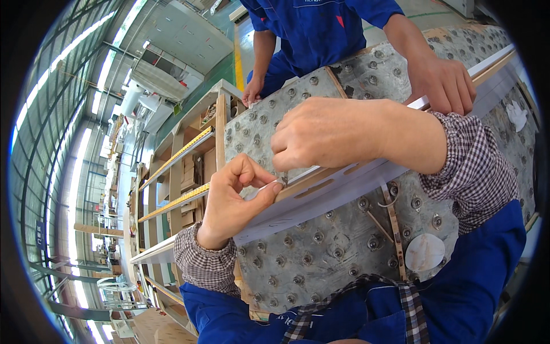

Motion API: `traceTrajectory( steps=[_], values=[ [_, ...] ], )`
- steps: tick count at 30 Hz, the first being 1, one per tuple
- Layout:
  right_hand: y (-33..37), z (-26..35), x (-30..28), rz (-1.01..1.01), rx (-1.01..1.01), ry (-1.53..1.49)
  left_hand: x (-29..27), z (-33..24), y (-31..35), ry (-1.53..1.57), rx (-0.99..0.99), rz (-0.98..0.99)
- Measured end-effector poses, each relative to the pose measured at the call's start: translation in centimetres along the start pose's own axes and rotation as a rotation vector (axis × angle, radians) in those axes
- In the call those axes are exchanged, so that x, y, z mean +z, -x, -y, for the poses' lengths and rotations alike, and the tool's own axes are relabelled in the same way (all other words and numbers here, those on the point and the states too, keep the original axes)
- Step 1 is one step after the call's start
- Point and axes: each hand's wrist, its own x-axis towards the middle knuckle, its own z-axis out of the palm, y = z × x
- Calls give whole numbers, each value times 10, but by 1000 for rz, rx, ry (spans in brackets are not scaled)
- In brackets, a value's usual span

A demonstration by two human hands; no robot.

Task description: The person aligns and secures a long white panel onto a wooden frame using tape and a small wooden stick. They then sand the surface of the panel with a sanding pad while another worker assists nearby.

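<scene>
Though I cannot tell whether left fingers (264,198) or right fingers (281,160) clamp anything, the long tan strip (337,175) shows oblong slots.

"What is the left grip (226,200) doing?"
"Its thumb (264,196) and pointer finger (260,173) are close together, pointing right."
"And the right grip (312,129)?"
"Just beside it, a bit farther off, fingers (281,140) bent down. Its arm (404,135) reaches across from the right."
</scene>
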Motion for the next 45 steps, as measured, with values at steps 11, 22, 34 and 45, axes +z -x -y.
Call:
traceTrajectory(
  steps=[11, 22, 34, 45],
  values=[
    [2, -2, 1, -59, -50, 11, -2, -1, 2, 106, -60, 9],
    [-7, 4, -10, 48, -11, -58, -1, 0, 3, 147, -54, -41],
    [-16, 6, -18, 173, 18, -51, 0, 4, 2, 125, -1, -43],
    [-22, 10, -25, 234, 63, -73, 0, 9, 3, 56, 100, -67]
  ],
)
